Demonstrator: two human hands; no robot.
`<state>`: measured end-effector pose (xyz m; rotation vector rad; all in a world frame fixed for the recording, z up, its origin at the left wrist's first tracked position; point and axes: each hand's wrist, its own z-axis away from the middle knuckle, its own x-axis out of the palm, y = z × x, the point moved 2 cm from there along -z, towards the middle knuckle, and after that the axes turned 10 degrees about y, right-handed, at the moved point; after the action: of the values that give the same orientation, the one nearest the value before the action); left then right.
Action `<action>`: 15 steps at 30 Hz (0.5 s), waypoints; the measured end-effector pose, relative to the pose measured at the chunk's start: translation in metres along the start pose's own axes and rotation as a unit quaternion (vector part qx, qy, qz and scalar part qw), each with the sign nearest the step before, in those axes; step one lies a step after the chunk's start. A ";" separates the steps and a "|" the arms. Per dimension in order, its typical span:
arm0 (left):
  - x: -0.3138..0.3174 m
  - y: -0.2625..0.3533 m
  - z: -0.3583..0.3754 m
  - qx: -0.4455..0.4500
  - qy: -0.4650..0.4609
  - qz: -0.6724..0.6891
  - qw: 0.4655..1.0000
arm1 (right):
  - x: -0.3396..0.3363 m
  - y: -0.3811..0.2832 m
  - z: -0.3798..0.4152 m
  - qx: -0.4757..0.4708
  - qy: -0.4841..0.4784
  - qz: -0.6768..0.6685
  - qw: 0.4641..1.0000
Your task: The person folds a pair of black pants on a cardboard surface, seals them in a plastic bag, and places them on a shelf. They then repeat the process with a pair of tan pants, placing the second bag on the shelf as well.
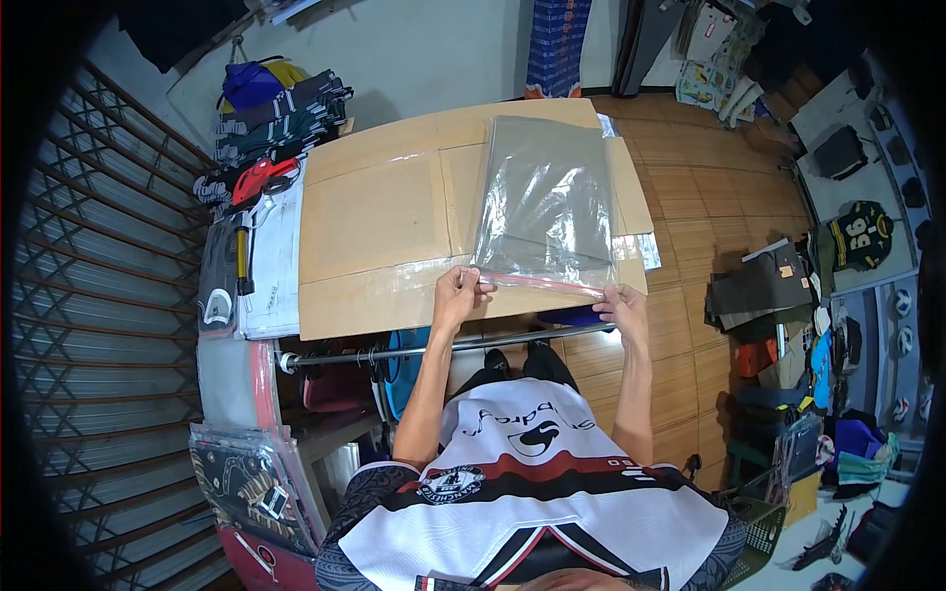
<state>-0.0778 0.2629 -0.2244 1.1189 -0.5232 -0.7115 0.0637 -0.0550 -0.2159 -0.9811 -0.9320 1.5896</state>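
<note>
- Both bare arms are reaching forward and away from the torso, elbows bent and held roughly level with each other.
- The left hand (458, 294) is curling in, its fingers (480, 284) pinching closed with the thumb on top.
- The right hand (623, 303) is sitting well apart from the left, knuckles up, fingers folding down in a pinch.

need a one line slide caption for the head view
Both hands, left hand and right hand, pinch the near edge of a clear plastic bag lying on a cardboard-topped table.
</note>
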 end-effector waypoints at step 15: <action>0.005 -0.014 -0.008 -0.034 -0.018 0.045 0.998 | 0.013 0.003 0.006 0.063 0.017 -0.083 0.994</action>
<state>-0.0727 0.2605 -0.2402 1.0137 -0.5721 -0.6665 0.0549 -0.0434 -0.2178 -0.8197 -0.8567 1.4693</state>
